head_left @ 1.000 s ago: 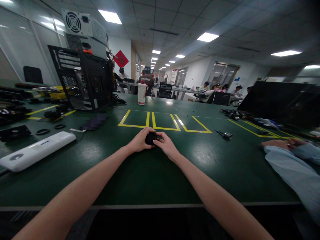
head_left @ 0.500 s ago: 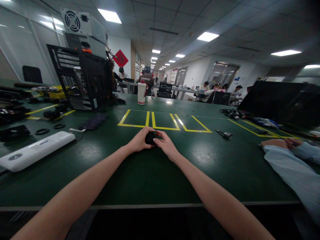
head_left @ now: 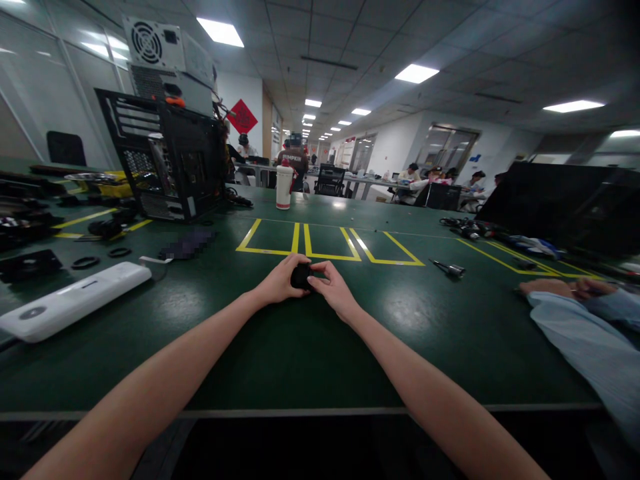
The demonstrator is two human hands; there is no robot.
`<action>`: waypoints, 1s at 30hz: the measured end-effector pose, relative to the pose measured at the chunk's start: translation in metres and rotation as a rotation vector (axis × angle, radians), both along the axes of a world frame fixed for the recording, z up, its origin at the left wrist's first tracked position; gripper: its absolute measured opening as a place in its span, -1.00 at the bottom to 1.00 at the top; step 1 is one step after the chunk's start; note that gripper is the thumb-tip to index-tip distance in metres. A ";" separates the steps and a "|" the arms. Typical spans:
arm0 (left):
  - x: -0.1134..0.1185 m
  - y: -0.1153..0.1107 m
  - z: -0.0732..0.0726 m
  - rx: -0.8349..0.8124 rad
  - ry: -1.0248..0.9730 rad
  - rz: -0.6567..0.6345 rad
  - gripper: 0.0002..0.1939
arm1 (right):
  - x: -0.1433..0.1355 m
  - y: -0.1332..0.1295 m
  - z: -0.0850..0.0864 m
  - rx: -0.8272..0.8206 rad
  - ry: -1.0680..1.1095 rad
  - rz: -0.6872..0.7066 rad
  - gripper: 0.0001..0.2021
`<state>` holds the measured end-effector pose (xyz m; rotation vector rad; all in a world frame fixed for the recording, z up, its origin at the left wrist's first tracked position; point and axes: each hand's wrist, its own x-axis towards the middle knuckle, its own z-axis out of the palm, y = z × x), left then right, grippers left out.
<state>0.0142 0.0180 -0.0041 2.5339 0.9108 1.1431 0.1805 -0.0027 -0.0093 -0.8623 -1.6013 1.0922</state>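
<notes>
A small black rounded object [head_left: 301,276] is between my hands above the green table [head_left: 310,347]; its exact kind is too dark to make out. My left hand [head_left: 280,280] is closed around its left side, thumb below and fingers over the top. From the right, my right hand [head_left: 331,285] pinches its edge with thumb and fingertips. Just beyond both hands, yellow tape outlines [head_left: 333,257] mark the tabletop. To the right lies a screwdriver-like tool [head_left: 449,269] with a dark shaft and a shiny thick end.
At left stand a white power strip [head_left: 75,300], black rings [head_left: 85,263] and an open computer case [head_left: 165,160] topped by power supplies [head_left: 155,43]. A white cup [head_left: 283,187] stands at the back. Another person's hands [head_left: 565,288] rest at the right, near a black monitor [head_left: 565,207].
My right fingertips have shifted slightly at the black object's edge; a greenish spot seen there before no longer shows. The other person's hands at the right moved a little.
</notes>
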 end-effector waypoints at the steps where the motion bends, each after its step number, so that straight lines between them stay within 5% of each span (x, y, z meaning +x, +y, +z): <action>1: 0.000 0.000 0.000 0.003 -0.002 0.000 -0.40 | 0.000 0.001 0.000 0.001 0.001 -0.009 -0.75; 30: 0.000 0.001 0.000 -0.006 0.002 0.007 -0.39 | 0.000 0.001 0.002 -0.085 -0.010 0.038 -0.67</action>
